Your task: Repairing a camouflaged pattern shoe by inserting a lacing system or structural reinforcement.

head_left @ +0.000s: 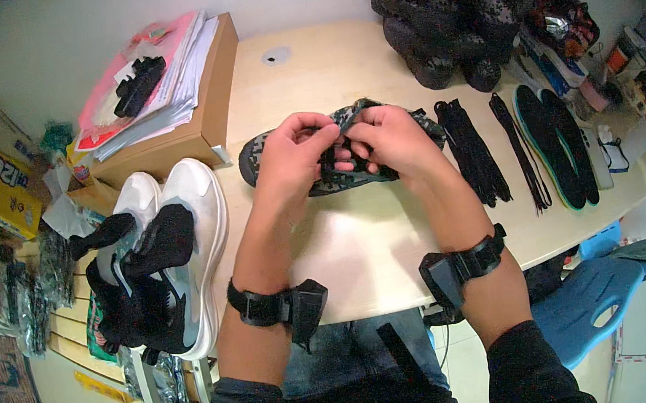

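A camouflage shoe (264,157) with a dark sole lies sideways near the middle of the wooden table (316,57), partly hidden by both hands. My left hand (298,154) pinches what looks like a black lace at the shoe's opening. My right hand (385,140) is closed on the lace too, its fingertips close to those of the left. The exact hold is partly hidden by the fingers. Just right of the shoe lies a bundle of black laces (468,151), with a few more laces (518,152) beside it.
White-and-black sneakers (197,240) stand at left. A cardboard box (220,73) bears papers (182,71). A heap of camouflage shoes (445,10) sits at back right. Black insoles (553,146) lie right of the laces. A blue chair (579,304) is below the table's edge.
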A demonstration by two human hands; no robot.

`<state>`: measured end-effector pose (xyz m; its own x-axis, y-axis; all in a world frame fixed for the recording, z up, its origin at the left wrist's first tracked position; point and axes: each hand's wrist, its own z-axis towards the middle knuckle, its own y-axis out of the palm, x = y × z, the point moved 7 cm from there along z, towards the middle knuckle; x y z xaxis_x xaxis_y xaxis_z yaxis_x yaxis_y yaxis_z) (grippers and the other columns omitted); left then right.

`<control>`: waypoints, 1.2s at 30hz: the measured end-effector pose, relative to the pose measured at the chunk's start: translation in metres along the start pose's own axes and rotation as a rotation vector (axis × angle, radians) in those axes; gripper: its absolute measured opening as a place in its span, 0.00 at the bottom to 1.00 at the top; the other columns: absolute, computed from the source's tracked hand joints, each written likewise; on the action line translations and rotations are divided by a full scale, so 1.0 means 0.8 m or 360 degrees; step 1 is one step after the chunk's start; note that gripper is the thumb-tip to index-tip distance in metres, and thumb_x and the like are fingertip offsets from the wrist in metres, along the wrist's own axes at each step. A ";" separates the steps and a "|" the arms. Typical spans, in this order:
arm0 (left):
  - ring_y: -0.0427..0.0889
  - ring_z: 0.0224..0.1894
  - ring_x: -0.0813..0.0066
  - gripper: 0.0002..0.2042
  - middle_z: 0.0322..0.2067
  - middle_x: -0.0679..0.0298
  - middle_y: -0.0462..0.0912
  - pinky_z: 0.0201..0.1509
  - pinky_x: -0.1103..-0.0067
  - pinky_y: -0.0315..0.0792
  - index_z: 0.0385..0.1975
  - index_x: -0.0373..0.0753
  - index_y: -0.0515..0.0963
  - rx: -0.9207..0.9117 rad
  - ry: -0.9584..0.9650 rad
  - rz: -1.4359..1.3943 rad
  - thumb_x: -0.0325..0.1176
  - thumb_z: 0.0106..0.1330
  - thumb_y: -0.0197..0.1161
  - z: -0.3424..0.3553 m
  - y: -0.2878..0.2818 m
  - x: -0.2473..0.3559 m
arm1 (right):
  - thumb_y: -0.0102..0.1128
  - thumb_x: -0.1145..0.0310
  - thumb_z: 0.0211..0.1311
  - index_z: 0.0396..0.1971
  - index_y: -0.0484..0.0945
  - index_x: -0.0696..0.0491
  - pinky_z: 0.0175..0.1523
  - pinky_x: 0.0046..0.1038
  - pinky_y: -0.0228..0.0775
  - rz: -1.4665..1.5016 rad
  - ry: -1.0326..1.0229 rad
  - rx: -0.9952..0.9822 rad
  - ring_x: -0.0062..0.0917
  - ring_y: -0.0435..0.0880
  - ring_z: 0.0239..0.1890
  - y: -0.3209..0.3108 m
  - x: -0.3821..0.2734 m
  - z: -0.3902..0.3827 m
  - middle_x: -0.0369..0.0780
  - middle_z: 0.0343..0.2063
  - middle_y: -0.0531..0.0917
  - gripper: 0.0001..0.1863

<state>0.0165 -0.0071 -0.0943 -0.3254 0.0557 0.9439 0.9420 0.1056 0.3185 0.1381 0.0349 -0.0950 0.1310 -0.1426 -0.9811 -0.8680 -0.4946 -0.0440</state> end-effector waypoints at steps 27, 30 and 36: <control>0.80 0.26 0.77 0.05 0.25 0.62 0.78 0.28 0.82 0.77 0.36 0.30 0.73 0.0192 0.0343 0.0727 0.23 0.63 0.56 -0.007 0.001 0.012 | 0.57 0.67 0.52 0.23 0.73 0.65 0.28 0.33 0.73 -0.0635 -0.0202 0.0114 0.33 0.81 0.20 -0.002 -0.003 0.003 0.48 0.20 0.79 0.14; 0.81 0.22 0.79 0.04 0.21 0.62 0.79 0.24 0.81 0.76 0.33 0.29 0.73 0.0380 0.0880 0.1249 0.23 0.61 0.57 -0.024 0.014 0.039 | 0.61 0.64 0.48 0.25 0.75 0.66 0.35 0.38 0.73 -0.1180 -0.0588 0.0471 0.45 0.81 0.27 -0.002 -0.034 -0.017 0.55 0.24 0.80 0.17; 0.80 0.26 0.76 0.06 0.29 0.61 0.80 0.29 0.81 0.78 0.36 0.32 0.76 0.0200 0.0353 0.0528 0.28 0.63 0.58 -0.004 -0.001 0.012 | 0.64 0.66 0.45 0.25 0.77 0.63 0.41 0.40 0.73 -0.1257 -0.0547 0.0535 0.47 0.81 0.33 -0.005 -0.043 -0.023 0.53 0.27 0.81 0.14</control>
<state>0.0130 -0.0101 -0.0853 0.0326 -0.1065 0.9938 0.9710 0.2391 -0.0062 0.1457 0.0257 -0.0573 0.6416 0.4191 -0.6424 -0.6875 -0.0572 -0.7239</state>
